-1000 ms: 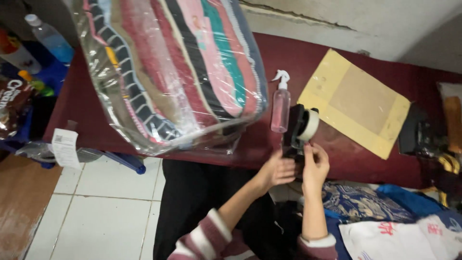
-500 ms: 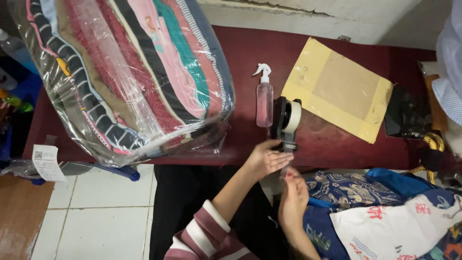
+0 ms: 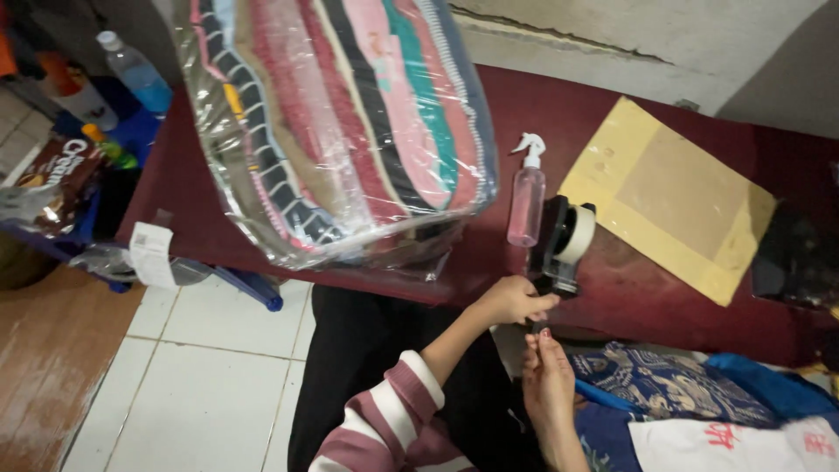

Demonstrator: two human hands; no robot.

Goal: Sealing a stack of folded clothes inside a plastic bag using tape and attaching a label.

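A black tape dispenser [image 3: 564,238] with a roll of pale tape lies on the dark red table [image 3: 516,105], near its front edge. My left hand [image 3: 511,300] grips the dispenser's lower end. Just below the table edge, my right hand [image 3: 546,371] pinches the tape end [image 3: 537,328] with its fingertips. A short strip runs from there up to the dispenser. Both sleeves are striped maroon and white.
A big clear plastic bag of folded clothes [image 3: 350,122] fills the table's left part. A pink spray bottle [image 3: 527,194] stands beside the dispenser, and a yellow-brown flat envelope [image 3: 673,197] lies to its right. Patterned fabrics [image 3: 690,393] lie at lower right. Bottles and snack packs [image 3: 79,131] stand at far left.
My right hand has dropped from the dispenser to below the table edge, drawing the tape end down. My left hand stays at the dispenser's lower end. The view has shifted.
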